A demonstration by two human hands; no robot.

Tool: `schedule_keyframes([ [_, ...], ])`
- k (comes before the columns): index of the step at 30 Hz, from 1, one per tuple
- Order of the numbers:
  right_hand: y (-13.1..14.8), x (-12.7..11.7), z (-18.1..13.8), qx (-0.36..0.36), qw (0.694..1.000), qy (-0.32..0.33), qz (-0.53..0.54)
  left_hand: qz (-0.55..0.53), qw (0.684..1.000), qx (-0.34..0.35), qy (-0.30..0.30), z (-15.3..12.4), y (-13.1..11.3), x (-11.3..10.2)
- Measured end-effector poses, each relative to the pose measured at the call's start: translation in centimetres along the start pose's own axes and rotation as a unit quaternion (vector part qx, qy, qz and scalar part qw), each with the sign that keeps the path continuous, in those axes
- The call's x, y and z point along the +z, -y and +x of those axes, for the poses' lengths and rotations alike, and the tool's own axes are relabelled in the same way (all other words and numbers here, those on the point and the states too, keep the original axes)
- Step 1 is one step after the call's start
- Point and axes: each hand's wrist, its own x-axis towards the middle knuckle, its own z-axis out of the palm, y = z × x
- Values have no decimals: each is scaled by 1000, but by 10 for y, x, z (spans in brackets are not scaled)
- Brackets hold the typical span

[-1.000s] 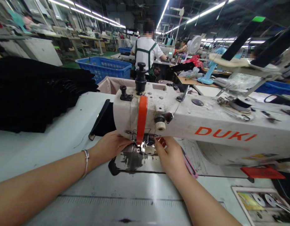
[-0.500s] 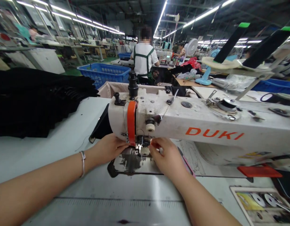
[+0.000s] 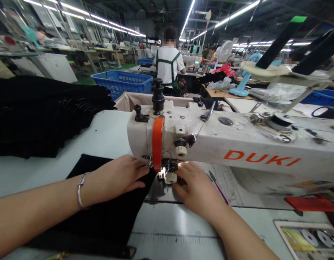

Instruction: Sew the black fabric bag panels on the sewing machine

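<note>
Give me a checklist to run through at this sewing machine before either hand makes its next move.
1. Left hand over the black cloth: ok; firmness of hold cannot be told.
2. Right hand well clear of the needle area: not ok, its fingers are close beside it.
3. Cloth edge lined up under the needle: cannot tell, the hand and sewing machine hide it.
4. Pink-handled tool off the cloth: ok, it lies beyond the right hand.
5. Black pile clear of the machine head: ok, it is off to the left.

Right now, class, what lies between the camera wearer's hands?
The head view shows, between left hand and right hand, black cloth, the tip of an orange strip and a pale block.
</note>
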Motion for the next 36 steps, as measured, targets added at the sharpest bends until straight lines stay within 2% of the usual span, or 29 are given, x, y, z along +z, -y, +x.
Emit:
schedule_keyframes([
  [5, 0, 3, -1, -2, 1000, -9, -14, -59, 994, 88, -34, -9, 1, 17],
  [9, -2, 6, -4, -15, 999, -31, -19, -136, 984, 112, 8, -9, 22, 13],
  [14, -2, 8, -5, -30, 998, -43, -18, -171, 967, 187, 35, 0, 45, 9],
  [19, -2, 6, -5, -31, 999, -39, -20, -211, 960, 182, 18, 5, 50, 9],
  [23, -2, 8, -5, -28, 999, -35, -24, -179, 968, 175, 20, 2, 51, 8],
  [26, -1, 14, -2, -9, 999, -45, -16, -159, 978, 137, 13, -4, 37, 13],
  [30, 0, 21, -1, 5, 995, -93, -32, -112, 992, 19, -50, -15, -9, 27],
  [33, 4, 22, -5, -83, 990, -102, -52, -66, 994, -49, -78, -19, -39, 33],
  [36, 8, 23, -11, -211, 975, -59, -35, -48, 994, -49, -87, -17, -49, 31],
])
